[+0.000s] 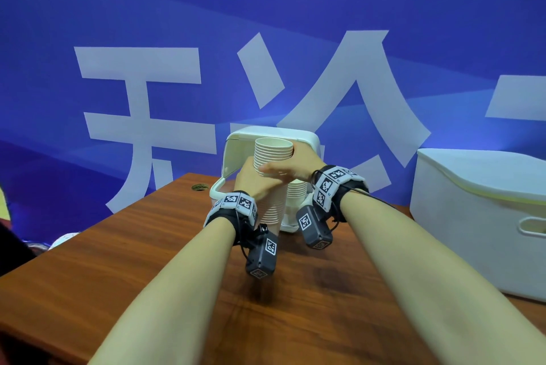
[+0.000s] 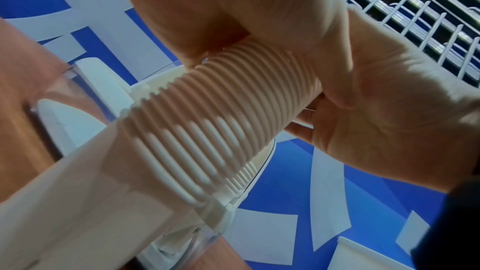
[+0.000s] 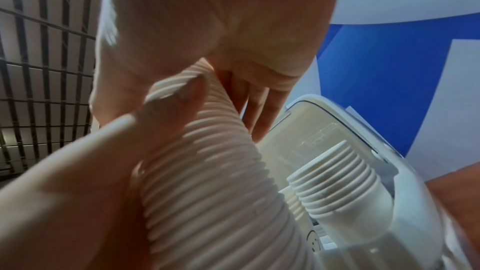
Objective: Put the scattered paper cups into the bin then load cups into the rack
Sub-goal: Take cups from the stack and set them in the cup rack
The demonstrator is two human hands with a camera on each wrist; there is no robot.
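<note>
Both hands hold 1 tall stack of paper cups (image 1: pixel 273 175) above the rack (image 1: pixel 251 140).

The left hand (image 1: pixel 251 181) wraps the middle and the right hand (image 1: pixel 291 168) wraps the top, probably so the stack stays straight while entering the rack, beside a shorter stack (image 3: pixel 345 184).

A staged demo or exhibition booth: a printed blue backdrop (image 1: pixel 147 24) with huge white characters (image 1: pixel 141 116) behind a wood-grain bench (image 1: pixel 147 261).

A brown wood-grain table (image 1: pixel 124 246) was seen; set directly on it were a white cup rack (image 1: pixel 217 191), a white bin (image 1: pixel 461 234), and possibly a coin-like disc (image 1: pixel 200 187).
</note>
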